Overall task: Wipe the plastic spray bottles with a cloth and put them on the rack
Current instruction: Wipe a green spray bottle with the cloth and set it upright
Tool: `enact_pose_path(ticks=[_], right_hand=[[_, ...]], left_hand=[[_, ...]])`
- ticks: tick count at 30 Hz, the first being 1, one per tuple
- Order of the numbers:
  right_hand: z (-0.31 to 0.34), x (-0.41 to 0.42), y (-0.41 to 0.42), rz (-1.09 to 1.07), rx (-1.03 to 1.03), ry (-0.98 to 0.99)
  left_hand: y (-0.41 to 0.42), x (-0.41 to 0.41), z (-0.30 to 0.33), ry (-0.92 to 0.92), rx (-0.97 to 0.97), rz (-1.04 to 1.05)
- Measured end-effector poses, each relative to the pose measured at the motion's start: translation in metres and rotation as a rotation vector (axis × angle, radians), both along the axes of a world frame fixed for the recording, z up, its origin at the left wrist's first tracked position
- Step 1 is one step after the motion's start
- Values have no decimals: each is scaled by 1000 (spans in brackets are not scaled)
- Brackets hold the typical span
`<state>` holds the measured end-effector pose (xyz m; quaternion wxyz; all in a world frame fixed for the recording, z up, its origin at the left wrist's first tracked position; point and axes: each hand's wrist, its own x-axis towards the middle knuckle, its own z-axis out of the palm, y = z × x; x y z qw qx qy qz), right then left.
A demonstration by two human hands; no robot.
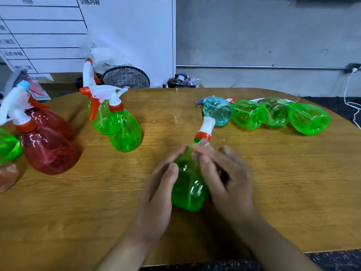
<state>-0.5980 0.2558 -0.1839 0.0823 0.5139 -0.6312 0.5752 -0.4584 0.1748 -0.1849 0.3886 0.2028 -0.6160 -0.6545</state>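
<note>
A green spray bottle with an orange collar and white head lies tilted between my hands on the wooden table. My left hand holds its left side with the thumb on the body. My right hand grips the right side near the neck, its fingers blurred around a bit of clear plastic. Two green bottles stand upright left of centre, and two red ones stand further left. Several wrapped bottles, one teal and the others green, lie in a row at the right. No cloth or rack is visible.
A white board with printed lines leans against the wall behind the table. A mesh basket and a small dark bin stand beyond the far edge. A white cable hangs at the right. Part of another green bottle shows at the left edge.
</note>
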Motion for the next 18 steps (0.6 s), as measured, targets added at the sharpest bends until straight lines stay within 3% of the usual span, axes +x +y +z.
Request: enact_pose_path(ticks=[2, 6, 11, 14, 18], right_hand=[[-1, -14, -1, -36, 21, -117], [-2, -4, -2, -21, 12, -144], [-9, 34, 2, 144, 17, 202], [-12, 35, 2, 121, -1, 414], [-5, 17, 2, 93, -9, 245]], left_hand=[[10, -1, 1, -38, -52, -38], [6, -3, -5, -49, -6, -8], [-11, 1, -3, 8, 163, 69], [-13, 5, 2, 67, 202, 32], [-12, 2, -2, -5, 80, 17]])
